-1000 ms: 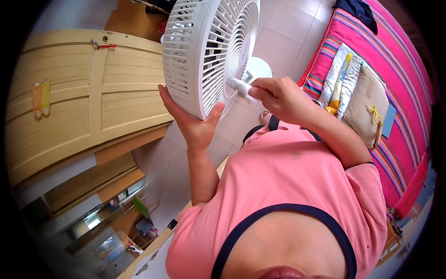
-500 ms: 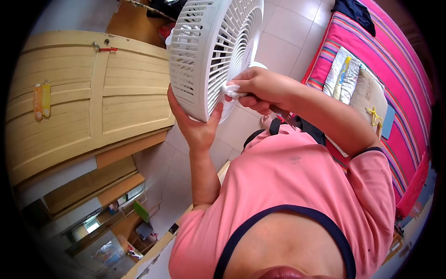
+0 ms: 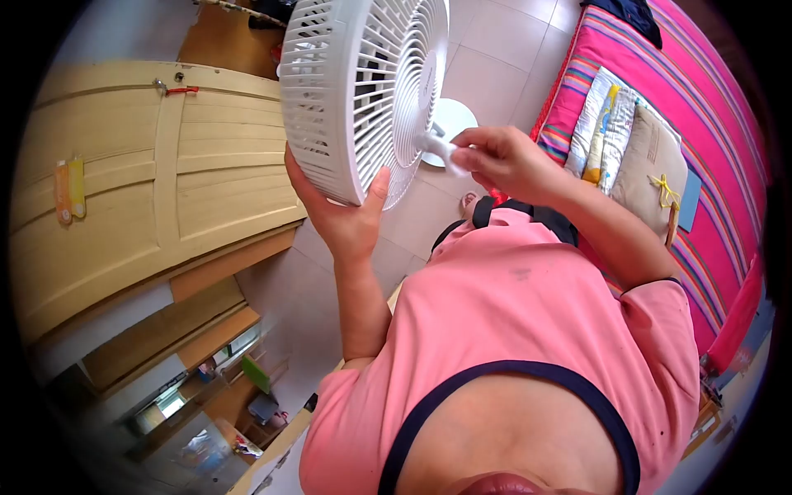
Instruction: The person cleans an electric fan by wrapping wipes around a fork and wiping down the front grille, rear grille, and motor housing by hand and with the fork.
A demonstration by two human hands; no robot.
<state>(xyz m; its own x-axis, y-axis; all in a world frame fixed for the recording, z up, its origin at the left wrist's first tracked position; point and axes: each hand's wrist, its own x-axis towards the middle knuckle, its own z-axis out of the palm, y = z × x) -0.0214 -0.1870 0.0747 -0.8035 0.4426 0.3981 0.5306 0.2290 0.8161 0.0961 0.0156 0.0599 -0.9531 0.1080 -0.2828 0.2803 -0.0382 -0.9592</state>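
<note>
A white fan head (image 3: pixel 322 99) with a slatted grille is tilted up at the upper middle, its front facing right. My left hand (image 3: pixel 351 223) grips the lower rim, the thumb on the front edge and the fingers behind the casing. In front of the grille, my right hand (image 3: pixel 511 165) pinches a white cloth (image 3: pixel 441 154) between thumb and fingers. The cloth's loose end reaches toward the lower grille; whether it touches the slats I cannot tell. Behind the cloth, the fan's round white base (image 3: pixel 458 118) shows.
Yellow wooden doors (image 3: pixel 99 181) stand at the left, above open shelving (image 3: pixel 165 330). On the right, a bed with a pink striped cover (image 3: pixel 718 190) holds folded cloths (image 3: pixel 610 136) and a beige pillow (image 3: pixel 652 173). Tiled floor (image 3: pixel 495 74) lies between.
My right hand first came in against the grille with the cloth bunched up, then drew back to the right, the cloth now stretched out. The fan shifted slightly right, then back left with my left hand.
</note>
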